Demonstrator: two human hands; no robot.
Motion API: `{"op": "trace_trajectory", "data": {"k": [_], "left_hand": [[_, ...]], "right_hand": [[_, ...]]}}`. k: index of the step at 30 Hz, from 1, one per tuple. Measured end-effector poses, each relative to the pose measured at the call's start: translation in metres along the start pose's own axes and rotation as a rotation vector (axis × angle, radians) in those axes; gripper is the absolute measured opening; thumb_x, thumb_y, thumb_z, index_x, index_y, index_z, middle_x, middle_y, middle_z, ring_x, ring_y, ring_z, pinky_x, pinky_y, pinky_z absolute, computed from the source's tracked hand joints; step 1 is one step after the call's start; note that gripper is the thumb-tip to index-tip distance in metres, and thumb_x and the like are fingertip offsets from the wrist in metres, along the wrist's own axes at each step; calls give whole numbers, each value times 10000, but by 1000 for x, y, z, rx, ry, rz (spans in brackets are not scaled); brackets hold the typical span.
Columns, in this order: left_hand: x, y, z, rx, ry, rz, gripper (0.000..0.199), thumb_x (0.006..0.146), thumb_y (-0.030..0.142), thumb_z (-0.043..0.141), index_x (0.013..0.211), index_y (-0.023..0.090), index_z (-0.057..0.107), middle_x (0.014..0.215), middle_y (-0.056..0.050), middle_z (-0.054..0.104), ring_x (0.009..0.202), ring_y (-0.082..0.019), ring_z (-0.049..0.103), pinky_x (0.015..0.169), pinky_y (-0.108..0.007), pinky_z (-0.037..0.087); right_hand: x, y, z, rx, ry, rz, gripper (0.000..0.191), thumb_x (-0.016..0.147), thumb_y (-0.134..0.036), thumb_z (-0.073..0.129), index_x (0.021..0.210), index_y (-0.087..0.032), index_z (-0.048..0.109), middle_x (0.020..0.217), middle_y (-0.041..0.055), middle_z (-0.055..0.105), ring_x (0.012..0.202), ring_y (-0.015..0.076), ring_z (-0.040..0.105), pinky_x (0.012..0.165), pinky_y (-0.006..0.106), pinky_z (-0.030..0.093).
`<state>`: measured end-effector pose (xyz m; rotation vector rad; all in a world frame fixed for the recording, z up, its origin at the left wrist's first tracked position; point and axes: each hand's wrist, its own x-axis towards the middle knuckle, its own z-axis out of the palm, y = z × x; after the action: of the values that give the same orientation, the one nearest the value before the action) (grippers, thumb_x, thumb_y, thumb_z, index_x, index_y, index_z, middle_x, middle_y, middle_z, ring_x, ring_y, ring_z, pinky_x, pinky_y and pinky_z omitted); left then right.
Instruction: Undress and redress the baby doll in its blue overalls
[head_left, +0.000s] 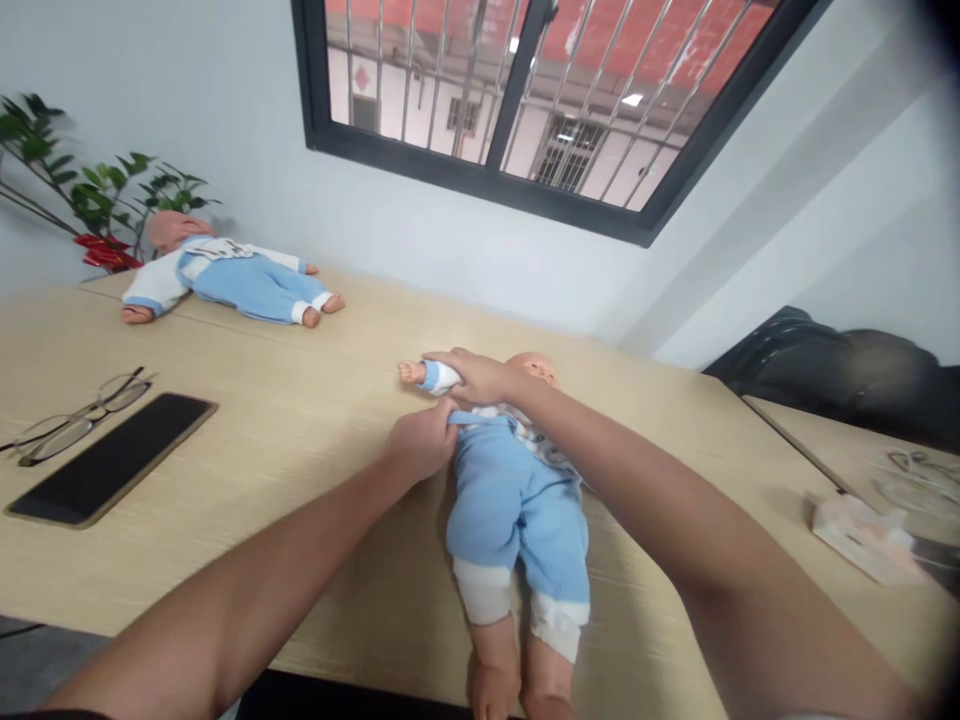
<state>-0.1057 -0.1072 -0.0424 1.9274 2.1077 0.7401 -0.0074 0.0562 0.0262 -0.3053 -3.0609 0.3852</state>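
A baby doll lies on its back on the wooden table, its feet toward me. It wears light blue pants with white cuffs and a patterned white top. My left hand is closed on the waistband of the pants and pulls its edge out to the side. My right hand reaches across the doll's chest, its fingers wrapped round the white sleeve of the doll's outstretched arm. My right forearm hides part of the doll's top and its other arm.
Another doll in blue and white lies at the back left beside a potted plant. Glasses and a black phone rest at the left. A small pale box and cables are at the right.
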Motion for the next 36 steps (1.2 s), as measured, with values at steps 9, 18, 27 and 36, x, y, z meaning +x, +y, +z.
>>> {"op": "trace_trajectory", "data": {"k": [9, 18, 27, 36], "left_hand": [[-15, 9, 3, -190, 207, 70, 224, 1004, 291, 415, 1185, 231, 534, 1001, -79, 737, 923, -276, 714, 798, -342, 482], [-14, 6, 11, -501, 229, 47, 166, 1006, 328, 409, 1106, 231, 500, 863, -35, 702, 761, -223, 685, 699, -306, 470], [0, -9, 16, -620, 176, 97, 154, 928, 276, 463, 1052, 226, 538, 859, -3, 670, 760, -184, 637, 714, -290, 473], [2, -9, 2, -480, 277, 113, 194, 933, 335, 534, 1084, 226, 589, 960, -44, 721, 896, -213, 680, 815, -317, 514]], "right_hand": [[-71, -24, -39, -72, 108, 126, 516, 746, -80, 576, 1252, -162, 631, 1171, 124, 607, 1132, 277, 576, 948, 368, 463], [-100, -48, -46, -118, -93, 112, 516, 729, -30, 596, 1200, -206, 709, 1123, 100, 616, 1105, 257, 602, 904, 347, 471], [-89, -61, -35, 159, -196, 139, 424, 779, -126, 603, 1168, -243, 722, 1202, 83, 655, 1159, 260, 589, 1006, 394, 454], [-67, -70, -22, 848, 55, 467, 214, 828, -402, 641, 795, -191, 640, 699, -33, 550, 647, 132, 451, 614, 255, 366]]}}
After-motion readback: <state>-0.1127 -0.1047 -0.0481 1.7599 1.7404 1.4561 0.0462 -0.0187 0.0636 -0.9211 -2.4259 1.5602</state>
